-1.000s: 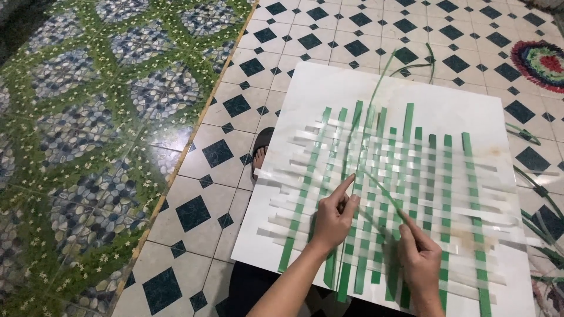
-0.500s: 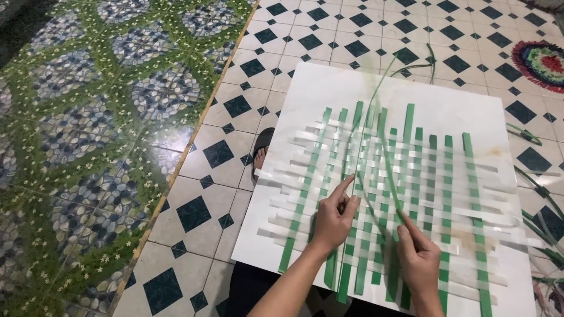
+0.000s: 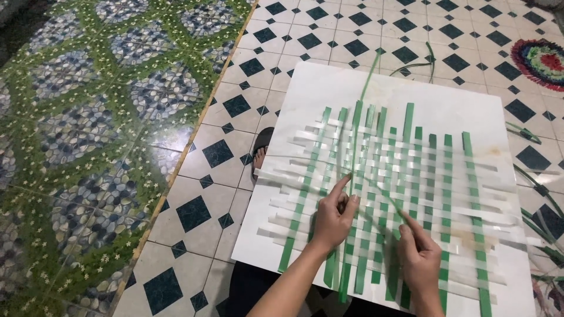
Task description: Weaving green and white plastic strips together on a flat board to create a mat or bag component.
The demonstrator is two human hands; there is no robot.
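Pinching a long thin green leaf strip (image 3: 357, 126), the left hand (image 3: 333, 218) is closing its fingers (image 3: 346, 189) on it where it crosses the woven mat of green and white strips (image 3: 388, 194), which is lying on a white board (image 3: 446, 105) on the tiled floor (image 3: 217, 152). The right hand (image 3: 418, 258) is gripping the strip's lower end, fingers together. The strip looks light, limp and easy to crease, so it is best held near the weave.
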